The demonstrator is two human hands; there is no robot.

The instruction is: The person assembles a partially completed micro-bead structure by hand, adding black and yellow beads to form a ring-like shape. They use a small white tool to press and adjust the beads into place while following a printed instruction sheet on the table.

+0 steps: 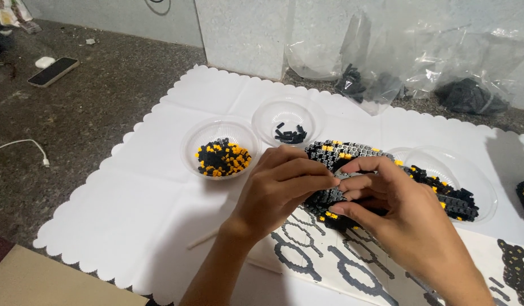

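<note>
Left hand: your left hand is curling nearly closed, fingertips pinching toward your right fingers; whether a small brick is sitting between them, I cannot tell.
Right hand: your right hand is cupping loosely over the block model, fingers bent and resting on its near edge, thumb tucking underneath.
Model: the black and grey curved build with orange studs is lying directly under and just beyond both hands, its far rim showing above your knuckles.
Step in hand: by the look of it, you are pressing or seating a tiny piece on the near edge of the model.
Next move: it is likely calling for steady downward pressure while your right hand is bracing the build.
Supplies: the bowl of black and orange bricks is sitting just beyond your left hand; the bowl of black bricks is sitting further beyond it.
Guide: the printed pattern sheet is lying below your wrists.
</note>
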